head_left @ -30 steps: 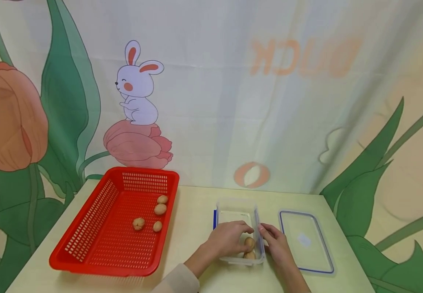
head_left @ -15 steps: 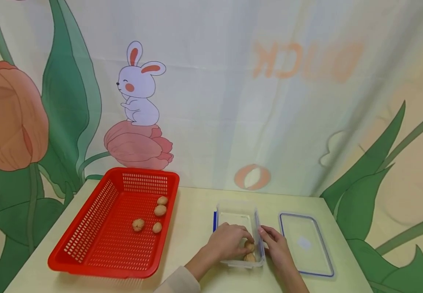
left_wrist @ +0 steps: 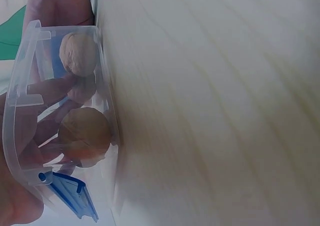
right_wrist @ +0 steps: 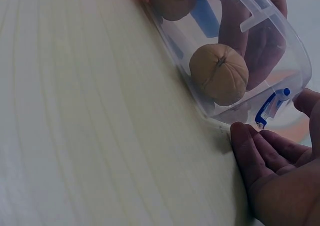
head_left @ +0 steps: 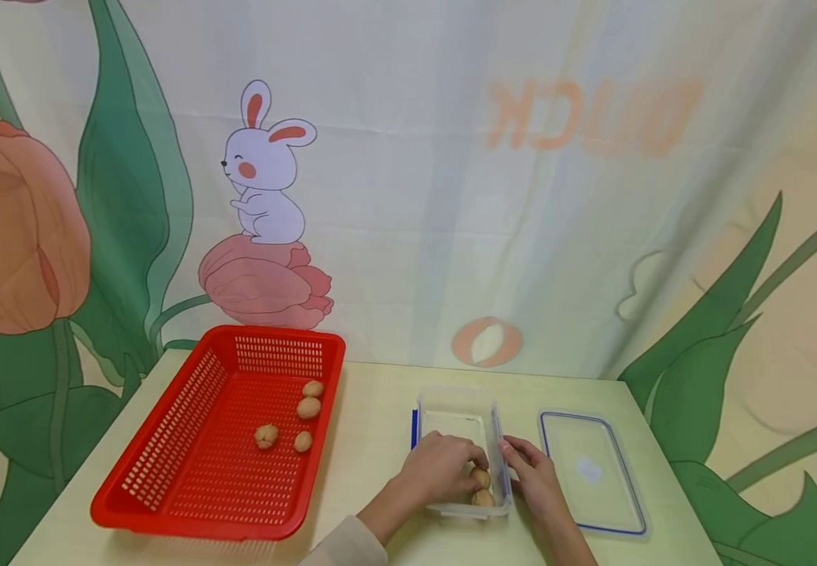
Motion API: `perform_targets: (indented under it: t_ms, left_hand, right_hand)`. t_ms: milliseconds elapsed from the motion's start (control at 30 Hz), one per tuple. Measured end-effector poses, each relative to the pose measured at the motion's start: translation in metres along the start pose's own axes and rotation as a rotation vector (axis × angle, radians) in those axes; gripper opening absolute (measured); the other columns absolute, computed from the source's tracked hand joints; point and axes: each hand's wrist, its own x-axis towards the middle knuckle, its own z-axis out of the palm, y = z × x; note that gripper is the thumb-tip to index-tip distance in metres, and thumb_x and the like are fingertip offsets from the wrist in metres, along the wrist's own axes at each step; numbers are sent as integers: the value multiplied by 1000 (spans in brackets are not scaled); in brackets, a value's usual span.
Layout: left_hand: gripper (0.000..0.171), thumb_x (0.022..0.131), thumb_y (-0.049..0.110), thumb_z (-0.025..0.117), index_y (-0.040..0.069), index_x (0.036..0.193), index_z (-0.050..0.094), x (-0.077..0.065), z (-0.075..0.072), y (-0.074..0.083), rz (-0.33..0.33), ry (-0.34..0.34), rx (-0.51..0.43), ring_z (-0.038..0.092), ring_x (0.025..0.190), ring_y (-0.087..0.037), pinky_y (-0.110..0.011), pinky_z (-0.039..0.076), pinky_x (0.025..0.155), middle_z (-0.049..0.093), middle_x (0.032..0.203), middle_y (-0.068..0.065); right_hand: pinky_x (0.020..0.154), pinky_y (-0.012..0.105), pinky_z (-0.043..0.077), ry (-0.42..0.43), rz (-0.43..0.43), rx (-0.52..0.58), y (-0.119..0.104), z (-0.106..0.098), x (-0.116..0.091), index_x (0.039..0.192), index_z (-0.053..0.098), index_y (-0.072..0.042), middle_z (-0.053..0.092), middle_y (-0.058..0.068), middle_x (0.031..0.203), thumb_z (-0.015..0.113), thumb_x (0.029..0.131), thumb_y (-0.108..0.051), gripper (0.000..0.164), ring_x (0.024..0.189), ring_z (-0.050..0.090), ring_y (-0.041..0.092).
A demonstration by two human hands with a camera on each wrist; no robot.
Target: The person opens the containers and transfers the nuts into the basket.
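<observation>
A clear plastic box (head_left: 443, 417) with blue side clips stands on the table. My left hand (head_left: 439, 468) reaches inside, fingertips pinching a walnut (head_left: 480, 476) low in the box. Closer to me, a second walnut (head_left: 482, 498) lies by the near right corner. Through the box wall in the left wrist view, a large walnut (left_wrist: 84, 136) shows beside the fingers. My right hand (head_left: 539, 479) holds the right wall, its thumb at the rim and its fingers (right_wrist: 247, 148) along the outside, near a blue clip (right_wrist: 270, 107).
To the left stands a red plastic basket (head_left: 199, 503) with several walnuts, one of them a cracked-looking walnut (head_left: 266, 435). A clear lid with a blue seal (head_left: 592, 472) lies right of the box. A printed curtain (head_left: 408, 196) hangs behind the table.
My left hand has moved slightly down and right, its fingers now lower on the walnut in the box. The right hand stays at the box wall.
</observation>
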Motion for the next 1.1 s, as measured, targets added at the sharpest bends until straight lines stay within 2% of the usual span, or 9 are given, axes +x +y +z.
perform_targets:
  t_ms: [167,433,633,767,933,1100]
  left_hand:
    - [16,90,39,84,32,104,81,0,-1,0,15,8,17,66,83,3,-29,52,77,75,100,21]
    - [20,88,42,84,32,105,80,2,3,-1,3,-24,40,56,73,4,-26,47,70,74,95,22]
    - [22,89,40,82,28,108,79,2,3,-4,-21,-16,5,63,81,3,-27,52,74,74,99,19]
    - [24,91,35,82,25,112,78,3,-2,-5,-26,-25,-48,63,85,1,-26,53,74,71,103,15]
    - [28,94,30,81,20,119,75,4,-7,-7,-19,-57,-185,64,94,-2,-21,54,79,66,108,10]
    - [27,95,26,81,16,118,74,-1,-21,-8,-6,-32,-259,67,99,-6,-18,53,85,65,109,8]
  right_hand:
    - [81,31,60,8,-7,19,-1,1,-2,142,60,3,69,18,133,70,104,-38,57,107,66,19]
    - [81,30,59,8,-13,16,0,-1,-3,143,59,3,69,18,134,71,103,-41,62,109,66,19]
    - [80,30,60,0,-34,46,0,2,-2,142,60,4,69,20,132,70,104,-36,56,107,66,19]
    - [81,30,60,-3,-39,37,1,1,-2,142,61,3,69,19,134,70,104,-37,56,108,66,18]
    - [83,31,59,5,-25,20,2,0,-2,143,60,3,68,20,136,71,103,-39,59,110,66,20]
    - [83,31,60,-3,-24,36,2,0,-2,143,59,4,67,20,136,72,103,-39,60,109,66,20]
